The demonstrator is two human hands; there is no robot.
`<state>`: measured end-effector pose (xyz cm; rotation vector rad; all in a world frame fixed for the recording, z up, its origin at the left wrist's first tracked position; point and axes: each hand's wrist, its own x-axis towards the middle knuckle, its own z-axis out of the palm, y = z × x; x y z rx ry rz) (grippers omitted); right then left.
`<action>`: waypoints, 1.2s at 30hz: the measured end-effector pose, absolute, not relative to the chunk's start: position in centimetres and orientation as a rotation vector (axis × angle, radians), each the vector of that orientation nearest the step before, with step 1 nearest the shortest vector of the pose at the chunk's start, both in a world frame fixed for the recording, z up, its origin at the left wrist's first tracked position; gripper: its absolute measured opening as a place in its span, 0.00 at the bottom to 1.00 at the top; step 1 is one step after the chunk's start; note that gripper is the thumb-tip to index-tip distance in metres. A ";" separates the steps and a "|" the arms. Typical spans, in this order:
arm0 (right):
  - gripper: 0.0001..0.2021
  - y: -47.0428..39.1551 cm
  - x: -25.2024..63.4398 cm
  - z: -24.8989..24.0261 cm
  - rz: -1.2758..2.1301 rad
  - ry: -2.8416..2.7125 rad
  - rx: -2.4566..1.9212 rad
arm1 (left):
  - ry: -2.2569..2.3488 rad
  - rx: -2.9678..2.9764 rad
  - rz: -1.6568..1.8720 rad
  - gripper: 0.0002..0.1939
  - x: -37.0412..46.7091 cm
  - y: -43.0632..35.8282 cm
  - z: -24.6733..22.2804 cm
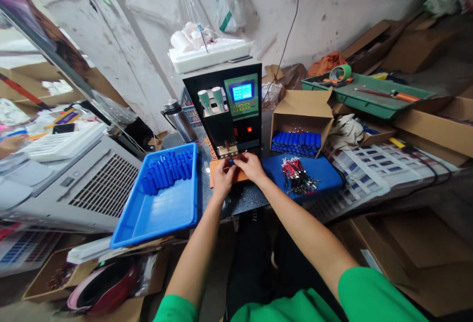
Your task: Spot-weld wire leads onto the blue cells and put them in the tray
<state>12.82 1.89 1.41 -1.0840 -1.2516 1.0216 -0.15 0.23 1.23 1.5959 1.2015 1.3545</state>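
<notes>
Green sleeves [373, 290], two, nearest | one blue piece [231, 162], mostly finger-hidden, at foot of one machine [242, 127], over orange block [239, 176] | grip: left hand [223, 177], right hand [251, 165] both pinching it | one blue tray [166, 216], left: many blue cylinders [166, 172], far end | one cardboard box [302, 106], right: stacked blue cylinders | one wire bundle [297, 177], blue pad [327, 177]

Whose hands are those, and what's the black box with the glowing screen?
They belong to whoever wears this head camera; it looks forward and down. The left hand and right hand hold a small blue piece, maybe a battery cell, near the metal tips of the black machine. That may be a spot welder, and its screen is lit. On the left, a blue tray holds blue cylinders. On the right, a cardboard box holds more, and red and black wires lie on a blue pad.
</notes>
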 end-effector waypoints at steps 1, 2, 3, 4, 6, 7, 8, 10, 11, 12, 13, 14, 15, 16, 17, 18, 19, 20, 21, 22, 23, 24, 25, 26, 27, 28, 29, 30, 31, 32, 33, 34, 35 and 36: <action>0.07 1.7 13.0 1.3 1.003 -1.268 -1.097 | 1.202 1.601 1.359 0.16 -0.2 0.2 1.2; 0.07 1.6 13.1 1.1 0.988 -1.288 -1.112 | 1.202 1.605 1.364 0.16 -0.2 0.2 1.2; 0.07 1.6 13.1 1.0 0.977 -1.306 -1.128 | 1.200 1.607 1.370 0.15 -0.2 0.2 1.1; 0.08 1.5 13.2 0.9 0.973 -1.318 -1.144 | 1.199 1.610 1.375 0.15 -0.2 0.3 1.1; 0.10 1.6 13.3 0.7 0.996 -1.318 -1.152 | 1.199 1.619 1.376 0.15 -0.2 0.4 1.0; 0.12 1.6 13.3 0.7 1.023 -1.302 -1.140 | 1.202 1.622 1.371 0.14 -0.2 0.4 1.0; 0.13 1.6 13.3 0.7 1.059 -1.279 -1.120 | 1.204 1.624 1.361 0.14 -0.2 0.5 1.1; 0.15 1.6 13.4 0.9 1.136 -1.234 -1.080 | 1.212 1.618 1.341 0.15 -0.4 0.5 1.2; 0.16 1.5 13.5 1.0 1.167 -1.216 -1.070 | 1.220 1.608 1.344 0.16 -0.5 0.4 1.3; 0.17 1.4 13.6 1.1 1.195 -1.203 -1.069 | 1.234 1.595 1.357 0.17 -0.8 0.3 1.4; 0.17 1.3 13.7 1.2 1.217 -1.194 -1.071 | 1.256 1.579 1.375 0.18 -1.1 0.0 1.5; 0.17 1.3 13.8 1.3 1.233 -1.186 -1.073 | 1.288 1.564 1.392 0.18 -1.5 -0.3 1.6; 0.16 1.2 13.8 1.3 1.242 -1.177 -1.072 | 1.328 1.558 1.398 0.17 -1.9 -0.8 1.6; 0.16 1.2 13.8 1.4 1.247 -1.166 -1.068 | 1.371 1.576 1.388 0.16 -2.4 -1.4 1.6; 0.16 1.2 13.9 1.4 1.250 -1.154 -1.060 | 1.415 1.620 1.370 0.15 -2.9 -1.9 1.6; 0.17 1.2 13.8 1.3 1.252 -1.141 -1.052 | 1.453 1.688 1.346 0.14 -3.3 -2.5 1.5; 0.17 1.2 13.8 1.3 1.253 -1.129 -1.046 | 1.478 1.769 1.327 0.13 -3.6 -3.1 1.4; 0.17 1.2 13.8 1.3 1.259 -1.121 -1.042 | 1.488 1.853 1.312 0.12 -3.7 -3.5 1.4; 0.18 1.2 13.8 1.3 1.264 -1.115 -1.041 | 1.485 1.929 1.298 0.10 -3.8 -3.9 1.3; 0.18 1.2 13.8 1.3 1.269 -1.111 -1.042 | 1.472 1.991 1.281 0.09 -3.7 -4.1 1.3; 0.18 1.2 13.8 1.3 1.272 -1.110 -1.047 | 1.458 2.037 1.265 0.08 -3.5 -4.2 1.2; 0.18 1.2 13.8 1.4 1.275 -1.107 -1.054 | 1.447 2.072 1.251 0.07 -3.2 -4.2 1.2; 0.18 1.2 13.8 1.4 1.277 -1.105 -1.063 | 1.443 2.094 1.243 0.07 -3.0 -4.1 1.2; 0.18 1.2 13.9 1.4 1.281 -1.108 -1.069 | 1.449 2.102 1.239 0.07 -2.8 -3.9 1.2; 0.17 1.2 14.0 1.4 1.287 -1.121 -1.070 | 1.461 2.093 1.237 0.08 -2.6 -3.7 1.1; 0.17 1.2 14.0 1.3 1.294 -1.146 -1.065 | 1.473 2.068 1.232 0.08 -2.5 -3.5 1.0; 0.17 1.1 14.1 1.3 1.298 -1.180 -1.054 | 1.480 2.033 1.224 0.09 -2.5 -3.3 1.0; 0.16 1.1 14.1 1.2 1.297 -1.221 -1.039 | 1.481 1.993 1.215 0.09 -2.5 -3.1 0.9; 0.15 1.1 14.1 1.1 1.289 -1.264 -1.021 | 1.477 1.953 1.212 0.09 -2.5 -2.8 0.8; 0.15 1.1 14.2 0.9 1.275 -1.304 -1.005 | 1.469 1.917 1.215 0.09 -2.5 -2.6 0.7; 0.14 1.1 14.2 0.8 1.258 -1.337 -0.991 | 1.458 1.886 1.220 0.09 -2.4 -2.4 0.6; 0.14 1.1 14.2 0.7 1.240 -1.363 -0.980 | 1.448 1.859 1.225 0.09 -2.3 -2.1 0.6; 0.14 1.2 14.2 0.6 1.227 -1.385 -0.972 | 1.436 1.836 1.225 0.09 -2.2 -1.9 0.6; 0.13 1.2 14.2 0.5 1.218 -1.402 -0.968 | 1.425 1.816 1.220 0.10 -2.0 -1.8 0.6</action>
